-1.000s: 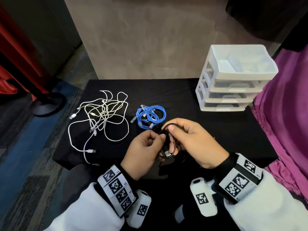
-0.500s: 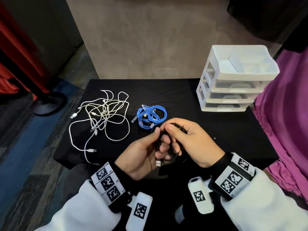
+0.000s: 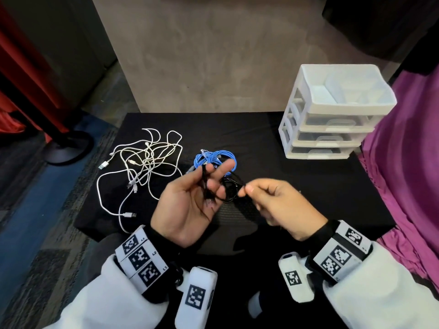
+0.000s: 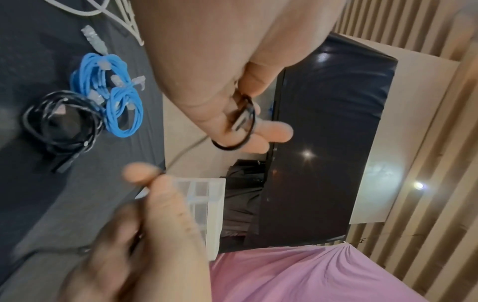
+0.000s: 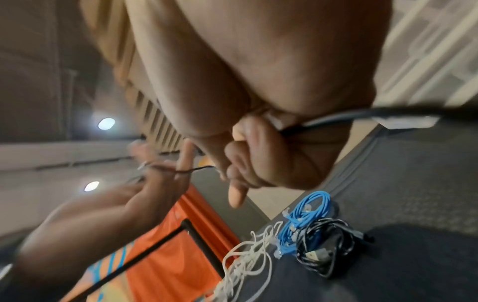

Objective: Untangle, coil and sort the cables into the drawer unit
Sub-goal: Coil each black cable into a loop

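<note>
A thin black cable loops round the fingers of my left hand, which is palm up above the table's front middle. In the left wrist view the loop circles those fingers. My right hand pinches the same cable between thumb and forefinger just to the right. A black coil lies on the table under the hands beside a blue coil. Tangled white cables lie to the left. The white drawer unit stands at the back right, its drawers pushed in.
The table is covered in black cloth. A purple cloth hangs along its right edge. A black stand base sits on the floor at the left, in front of red drapery.
My hands have drawn apart. The left hand turned palm up with its fingers spread, the black cable looped over them. The right hand pulled its end of the cable to the right.
</note>
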`<control>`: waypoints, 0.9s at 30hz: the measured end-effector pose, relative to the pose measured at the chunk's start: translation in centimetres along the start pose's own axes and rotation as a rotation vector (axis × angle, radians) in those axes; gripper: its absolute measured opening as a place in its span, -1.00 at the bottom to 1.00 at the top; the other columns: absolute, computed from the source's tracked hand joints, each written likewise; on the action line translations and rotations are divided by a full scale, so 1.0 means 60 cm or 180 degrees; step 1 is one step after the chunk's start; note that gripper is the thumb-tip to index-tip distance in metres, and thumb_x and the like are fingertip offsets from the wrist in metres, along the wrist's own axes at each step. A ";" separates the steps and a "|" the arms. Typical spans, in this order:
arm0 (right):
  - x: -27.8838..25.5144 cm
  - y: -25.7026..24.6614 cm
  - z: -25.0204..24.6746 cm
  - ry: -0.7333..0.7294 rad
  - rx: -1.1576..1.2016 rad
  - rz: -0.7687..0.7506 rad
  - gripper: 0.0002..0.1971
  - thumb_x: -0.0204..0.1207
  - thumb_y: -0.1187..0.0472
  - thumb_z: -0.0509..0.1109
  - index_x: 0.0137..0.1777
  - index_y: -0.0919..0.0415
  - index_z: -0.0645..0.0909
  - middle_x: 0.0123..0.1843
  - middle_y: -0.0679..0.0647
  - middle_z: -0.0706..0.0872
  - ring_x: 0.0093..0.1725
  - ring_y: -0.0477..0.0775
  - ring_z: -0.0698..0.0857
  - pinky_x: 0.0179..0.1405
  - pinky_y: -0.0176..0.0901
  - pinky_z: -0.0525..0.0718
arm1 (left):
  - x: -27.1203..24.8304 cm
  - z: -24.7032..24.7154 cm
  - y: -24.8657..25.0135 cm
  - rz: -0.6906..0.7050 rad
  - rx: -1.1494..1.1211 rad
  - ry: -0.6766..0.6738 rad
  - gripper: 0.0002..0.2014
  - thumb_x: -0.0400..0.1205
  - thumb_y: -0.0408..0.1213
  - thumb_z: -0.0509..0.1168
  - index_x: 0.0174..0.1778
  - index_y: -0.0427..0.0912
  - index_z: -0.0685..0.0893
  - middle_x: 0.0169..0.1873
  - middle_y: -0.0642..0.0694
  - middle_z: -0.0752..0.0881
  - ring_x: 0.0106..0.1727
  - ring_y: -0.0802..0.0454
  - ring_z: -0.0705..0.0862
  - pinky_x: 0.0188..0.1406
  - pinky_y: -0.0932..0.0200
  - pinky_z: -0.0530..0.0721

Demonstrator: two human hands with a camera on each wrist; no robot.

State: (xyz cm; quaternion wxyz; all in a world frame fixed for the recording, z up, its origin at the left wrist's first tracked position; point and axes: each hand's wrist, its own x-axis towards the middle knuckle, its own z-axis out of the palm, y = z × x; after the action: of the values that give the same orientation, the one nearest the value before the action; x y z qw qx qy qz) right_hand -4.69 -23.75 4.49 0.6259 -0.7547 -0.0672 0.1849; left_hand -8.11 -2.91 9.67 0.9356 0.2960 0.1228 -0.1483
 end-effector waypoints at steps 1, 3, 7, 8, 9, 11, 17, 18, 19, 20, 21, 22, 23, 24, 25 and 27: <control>-0.008 0.005 0.007 -0.0121 -0.0484 -0.0131 -0.77 0.80 0.11 0.36 0.01 0.12 0.84 -0.46 -0.11 0.59 -0.53 -0.10 0.43 -0.52 -0.26 0.38 | 0.003 0.000 0.002 0.0185 0.0031 -0.0052 -0.74 0.84 -0.22 0.04 -0.08 -0.15 0.55 0.36 -0.30 0.74 -0.29 0.18 0.77 -0.11 0.22 0.81; -0.029 0.006 0.022 -0.0507 -0.1288 -0.0438 -0.78 0.78 0.00 0.37 0.03 -0.01 0.84 -0.27 -0.05 0.80 -0.29 0.05 0.68 -0.16 -0.04 0.68 | 0.011 0.000 0.000 0.0575 0.0397 0.0007 -0.71 0.88 -0.21 -0.02 -0.09 -0.14 0.52 0.38 -0.34 0.72 0.03 -0.02 0.86 0.09 0.06 0.83; -0.059 -0.040 0.026 -0.0781 -0.1701 -0.0637 -0.81 0.76 0.01 0.34 -0.02 -0.03 0.76 -0.28 0.08 0.73 -0.32 -0.02 0.62 -0.09 0.08 0.68 | 0.018 -0.006 -0.030 0.1213 0.1867 0.0440 -0.70 0.90 -0.25 -0.02 -0.09 -0.18 0.50 0.36 -0.27 0.73 0.20 -0.25 0.83 0.23 -0.13 0.79; -0.063 -0.056 0.023 -0.0804 -0.1796 -0.0710 -0.82 0.74 0.06 0.35 -0.06 0.01 0.74 -0.31 0.09 0.70 -0.38 -0.06 0.57 -0.17 0.05 0.65 | 0.016 -0.011 -0.039 0.1407 0.2333 0.0396 -0.71 0.90 -0.24 -0.01 -0.09 -0.18 0.51 0.37 -0.20 0.73 0.18 -0.19 0.84 0.21 -0.08 0.79; -0.066 -0.074 0.019 -0.0852 -0.1861 -0.0778 -0.83 0.72 0.10 0.37 -0.09 0.04 0.73 -0.33 0.09 0.69 -0.40 -0.04 0.55 -0.24 0.01 0.62 | 0.016 -0.019 -0.046 0.1622 0.2960 0.0271 -0.72 0.89 -0.21 0.01 -0.07 -0.16 0.52 0.35 -0.09 0.74 0.15 -0.09 0.85 0.17 -0.02 0.79; -0.066 -0.100 0.003 -0.0901 -0.1825 -0.0839 -0.84 0.70 0.15 0.40 -0.13 0.07 0.72 -0.33 0.12 0.70 -0.40 0.07 0.56 -0.30 -0.01 0.57 | 0.010 -0.034 -0.053 0.1857 0.4355 0.0028 -0.78 0.85 -0.08 0.05 -0.06 0.01 0.50 0.08 0.22 0.78 -0.02 0.21 0.81 0.02 0.09 0.73; -0.029 -0.122 -0.043 -0.0521 -0.1469 -0.1027 -0.87 0.68 0.16 0.51 -0.10 0.01 0.84 -0.23 0.07 0.84 -0.21 0.25 0.74 -0.02 0.10 0.73 | -0.020 -0.022 -0.060 0.0968 0.3647 -0.0569 -0.63 0.83 -0.05 0.02 -0.04 -0.16 0.65 -0.51 -0.25 0.68 -0.58 -0.02 0.48 -0.36 0.05 0.47; -0.023 -0.116 -0.047 -0.0379 -0.1377 -0.1056 -0.88 0.67 0.17 0.51 -0.10 0.02 0.84 -0.23 0.04 0.84 -0.20 0.23 0.73 -0.01 0.07 0.72 | -0.025 -0.015 -0.058 0.0850 0.3427 -0.0682 -0.62 0.84 -0.09 0.01 -0.01 -0.26 0.63 -0.45 -0.24 0.74 -0.61 0.03 0.39 -0.42 0.11 0.42; -0.015 -0.106 -0.051 -0.0243 -0.1308 -0.1084 -0.88 0.68 0.17 0.51 -0.10 0.02 0.83 -0.25 0.01 0.82 -0.23 0.20 0.70 -0.04 0.02 0.69 | -0.028 -0.008 -0.056 0.0761 0.3157 -0.0766 -0.63 0.84 -0.15 0.00 -0.01 -0.34 0.59 -0.38 -0.15 0.80 -0.64 0.10 0.32 -0.51 0.19 0.36; -0.006 -0.094 -0.053 -0.0140 -0.1231 -0.1094 -0.87 0.70 0.17 0.49 -0.09 0.02 0.80 -0.28 0.02 0.79 -0.27 0.19 0.67 -0.12 0.00 0.65 | -0.032 0.000 -0.052 0.0751 0.2807 -0.0796 -0.67 0.84 -0.20 0.00 -0.03 -0.34 0.54 -0.28 -0.12 0.85 -0.65 0.15 0.26 -0.57 0.26 0.30; 0.003 -0.079 -0.054 -0.0044 -0.1085 -0.1053 -0.85 0.73 0.17 0.45 -0.09 0.04 0.77 -0.34 -0.01 0.73 -0.35 0.14 0.61 -0.26 -0.07 0.59 | -0.034 0.008 -0.045 0.0819 0.2411 -0.0791 -0.71 0.83 -0.21 0.01 -0.06 -0.29 0.51 -0.13 -0.21 0.86 -0.65 0.17 0.24 -0.59 0.28 0.27; 0.011 -0.063 -0.055 0.0049 -0.0862 -0.0952 -0.82 0.77 0.16 0.40 -0.09 0.06 0.73 -0.41 -0.05 0.63 -0.44 0.03 0.50 -0.36 -0.18 0.48 | -0.037 0.015 -0.035 0.0943 0.2010 -0.0770 -0.75 0.82 -0.21 0.02 -0.07 -0.23 0.49 0.03 -0.32 0.84 -0.65 0.19 0.25 -0.58 0.28 0.28; 0.016 -0.045 -0.054 0.0112 -0.0642 -0.0830 -0.80 0.80 0.15 0.35 -0.08 0.08 0.70 -0.45 -0.07 0.53 -0.48 -0.08 0.41 -0.43 -0.28 0.39 | -0.040 0.024 -0.024 0.1103 0.1718 -0.0717 -0.77 0.82 -0.20 0.02 -0.08 -0.18 0.47 0.15 -0.37 0.80 -0.64 0.19 0.27 -0.55 0.28 0.33; 0.018 -0.029 -0.050 0.0136 -0.0518 -0.0748 -0.78 0.82 0.14 0.32 -0.07 0.11 0.68 -0.46 -0.07 0.47 -0.49 -0.15 0.37 -0.46 -0.36 0.35 | -0.040 0.028 -0.011 0.1259 0.1522 -0.0671 -0.78 0.83 -0.19 0.01 -0.08 -0.14 0.46 0.24 -0.36 0.78 -0.61 0.18 0.31 -0.49 0.27 0.39; 0.016 -0.013 -0.042 0.0105 -0.0500 -0.0712 -0.78 0.84 0.14 0.30 -0.05 0.13 0.68 -0.45 -0.07 0.46 -0.48 -0.17 0.37 -0.45 -0.40 0.34 | -0.040 0.034 0.002 0.1363 0.1397 -0.0651 -0.77 0.84 -0.19 -0.01 -0.08 -0.12 0.44 0.33 -0.32 0.75 -0.57 0.17 0.38 -0.43 0.27 0.44; 0.000 0.014 -0.013 -0.0107 -0.0669 -0.0707 -0.78 0.84 0.12 0.28 -0.02 0.11 0.66 -0.45 -0.14 0.48 -0.44 -0.19 0.40 -0.40 -0.34 0.37 | -0.037 0.041 0.023 0.1455 0.1311 -0.0609 -0.76 0.85 -0.18 -0.06 -0.07 -0.09 0.44 0.44 -0.24 0.69 -0.43 0.16 0.56 -0.34 0.27 0.52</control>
State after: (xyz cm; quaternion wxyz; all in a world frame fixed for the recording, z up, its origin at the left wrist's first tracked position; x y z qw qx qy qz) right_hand -4.55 -24.62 3.79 0.5589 -0.8008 -0.1796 0.1191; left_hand -9.31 -2.84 13.02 0.8724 0.4837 -0.0679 0.0168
